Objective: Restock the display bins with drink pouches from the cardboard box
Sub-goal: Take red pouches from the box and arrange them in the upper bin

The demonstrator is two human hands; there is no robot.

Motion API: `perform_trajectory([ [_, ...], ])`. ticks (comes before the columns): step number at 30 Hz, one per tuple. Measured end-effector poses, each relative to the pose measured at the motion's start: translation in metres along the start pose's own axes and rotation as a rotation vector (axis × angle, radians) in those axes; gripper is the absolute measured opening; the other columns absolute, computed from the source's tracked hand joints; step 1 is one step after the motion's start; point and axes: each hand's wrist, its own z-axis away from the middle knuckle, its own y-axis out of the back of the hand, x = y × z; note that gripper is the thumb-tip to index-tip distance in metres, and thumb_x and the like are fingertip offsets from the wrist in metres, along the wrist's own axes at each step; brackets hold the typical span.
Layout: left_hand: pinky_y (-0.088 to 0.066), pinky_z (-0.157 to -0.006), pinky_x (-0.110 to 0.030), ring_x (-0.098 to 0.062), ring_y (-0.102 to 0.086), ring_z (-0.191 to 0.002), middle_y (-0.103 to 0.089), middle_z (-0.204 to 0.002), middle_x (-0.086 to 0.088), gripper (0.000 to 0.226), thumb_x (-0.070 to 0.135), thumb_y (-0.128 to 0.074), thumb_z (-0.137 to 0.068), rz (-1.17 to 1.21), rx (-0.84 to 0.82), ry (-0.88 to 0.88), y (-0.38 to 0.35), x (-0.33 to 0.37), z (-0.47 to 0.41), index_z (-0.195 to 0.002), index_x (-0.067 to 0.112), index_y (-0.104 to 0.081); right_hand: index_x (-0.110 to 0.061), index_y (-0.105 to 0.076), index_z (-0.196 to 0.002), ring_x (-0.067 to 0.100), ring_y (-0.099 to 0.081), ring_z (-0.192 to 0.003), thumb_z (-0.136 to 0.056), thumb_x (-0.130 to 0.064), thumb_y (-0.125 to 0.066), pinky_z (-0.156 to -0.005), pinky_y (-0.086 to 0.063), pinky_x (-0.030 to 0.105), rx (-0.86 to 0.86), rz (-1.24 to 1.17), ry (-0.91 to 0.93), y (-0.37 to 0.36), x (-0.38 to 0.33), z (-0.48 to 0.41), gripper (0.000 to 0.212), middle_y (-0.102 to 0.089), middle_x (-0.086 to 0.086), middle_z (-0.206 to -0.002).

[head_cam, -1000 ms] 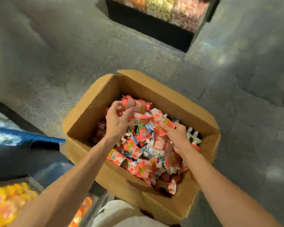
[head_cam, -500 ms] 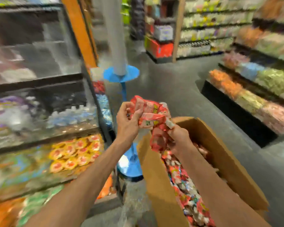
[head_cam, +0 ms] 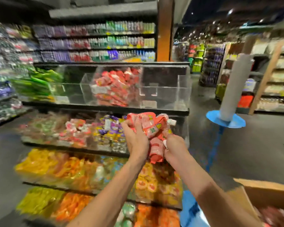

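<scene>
A bunch of red drink pouches [head_cam: 152, 128] with white caps is held up in front of the tiered display. My left hand [head_cam: 136, 140] grips the bunch from the left, and my right hand [head_cam: 174, 144] grips it from the right and below. Above and behind them, a clear top-tier bin [head_cam: 164, 89] holds a pile of matching red pouches [head_cam: 116, 86] in its middle section. The cardboard box [head_cam: 269, 192] sits at the lower right corner, with more red pouches showing inside. The whole view is blurred by motion.
Lower tiers of the display carry purple, pink, yellow and orange packets [head_cam: 75, 167]. A grey pole on a blue round base [head_cam: 226, 119] stands right of the display. Stocked shelves [head_cam: 97, 41] line the back and both sides, with grey aisle floor between.
Both hands lifted the bunch of pouches out of the box and carried it up toward the display. My view swung from the box up to the bins.
</scene>
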Motion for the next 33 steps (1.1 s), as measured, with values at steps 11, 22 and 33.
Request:
perform_trajectory([
  [11, -0.036, -0.082, -0.034, -0.021, -0.048, -0.093, -0.048, -0.095, 0.004, 0.018, 0.035, -0.045, -0.104, -0.038, 0.073, -0.075, 0.071, 0.004, -0.119, -0.096, 0.021, -0.036, -0.008, -0.068, -0.081, 0.036, -0.069, -0.087, -0.092, 0.009, -0.046, -0.08, -0.058, 0.046, -0.094, 0.217, 0.148, -0.149, 0.031, 0.003, 0.031, -0.07, 0.023, -0.096],
  [22, -0.039, -0.078, -0.021, -0.001, -0.051, -0.089, -0.054, -0.095, 0.001, 0.016, 0.029, -0.051, -0.103, -0.099, 0.048, -0.219, 0.039, -0.031, -0.195, -0.089, 0.027, -0.041, -0.01, -0.075, -0.069, 0.021, -0.069, -0.071, -0.068, -0.065, -0.077, -0.073, -0.055, 0.041, -0.223, 0.218, 0.136, -0.2, 0.038, -0.083, 0.055, -0.076, 0.015, -0.08],
  [33, -0.054, -0.079, -0.023, -0.008, -0.066, -0.09, -0.059, -0.107, 0.024, 0.078, 0.037, -0.071, -0.079, -0.178, -0.4, -0.272, 0.063, -0.041, -0.288, -0.144, 0.039, -0.03, -0.004, -0.071, -0.076, 0.028, -0.059, -0.062, -0.082, -0.029, -0.078, -0.066, -0.053, 0.052, -0.211, 0.187, 0.202, -0.249, 0.061, -0.166, 0.027, -0.066, 0.023, -0.07],
])
